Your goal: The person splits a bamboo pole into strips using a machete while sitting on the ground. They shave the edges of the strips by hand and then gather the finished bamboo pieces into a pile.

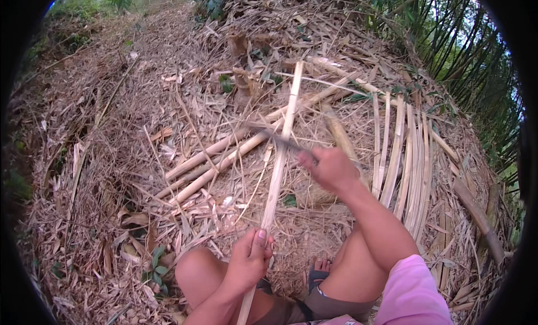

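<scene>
A long pale bamboo strip (pixel 273 193) runs from my lap up and away over the ground. My left hand (pixel 250 255) is closed round its near part, the thumb lying along the top. In my right hand (pixel 330 169) is a dark-bladed knife (pixel 287 144), slightly blurred, gripped by its handle. The blade lies across the strip at about mid-length, pointing to the left; whether it cuts into the strip I cannot tell. Beneath the strip's far half, bamboo poles (pixel 227 160) lie crosswise on the ground.
Several split bamboo strips (pixel 412 162) lie side by side at the right, resting over a long pole (pixel 443 144). A short log (pixel 314 195) lies beyond my right knee. Cut stumps (pixel 242 85) stand ahead. Dry leaves cover the ground, and bamboo stalks (pixel 465 56) grow at upper right.
</scene>
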`<state>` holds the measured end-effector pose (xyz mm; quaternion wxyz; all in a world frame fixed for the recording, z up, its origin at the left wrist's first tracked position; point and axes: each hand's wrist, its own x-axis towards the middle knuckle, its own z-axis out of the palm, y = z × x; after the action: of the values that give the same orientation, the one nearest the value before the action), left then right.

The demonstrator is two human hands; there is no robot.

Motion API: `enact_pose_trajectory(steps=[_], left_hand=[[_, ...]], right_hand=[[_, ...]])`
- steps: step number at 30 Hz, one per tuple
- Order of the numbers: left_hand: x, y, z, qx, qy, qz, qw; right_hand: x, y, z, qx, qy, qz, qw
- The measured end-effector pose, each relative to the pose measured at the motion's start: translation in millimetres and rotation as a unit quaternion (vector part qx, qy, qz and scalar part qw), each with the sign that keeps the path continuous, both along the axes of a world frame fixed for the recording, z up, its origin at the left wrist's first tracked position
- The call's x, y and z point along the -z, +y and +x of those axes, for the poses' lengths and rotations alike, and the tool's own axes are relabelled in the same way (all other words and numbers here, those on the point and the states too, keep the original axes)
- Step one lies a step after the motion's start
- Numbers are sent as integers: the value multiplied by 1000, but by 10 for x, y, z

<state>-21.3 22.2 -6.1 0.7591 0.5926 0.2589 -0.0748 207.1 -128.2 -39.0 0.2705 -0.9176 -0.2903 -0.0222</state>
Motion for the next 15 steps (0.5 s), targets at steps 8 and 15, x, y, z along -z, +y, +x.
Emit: enact_pose_trajectory(steps=[8, 15], left_hand=[[-97, -114, -157, 58, -27, 106, 992], [-147, -132, -138, 2, 34, 41, 999]], right_hand=[[13, -306, 597, 37, -35, -42, 998], [102, 1, 357, -113, -259, -5, 959]])
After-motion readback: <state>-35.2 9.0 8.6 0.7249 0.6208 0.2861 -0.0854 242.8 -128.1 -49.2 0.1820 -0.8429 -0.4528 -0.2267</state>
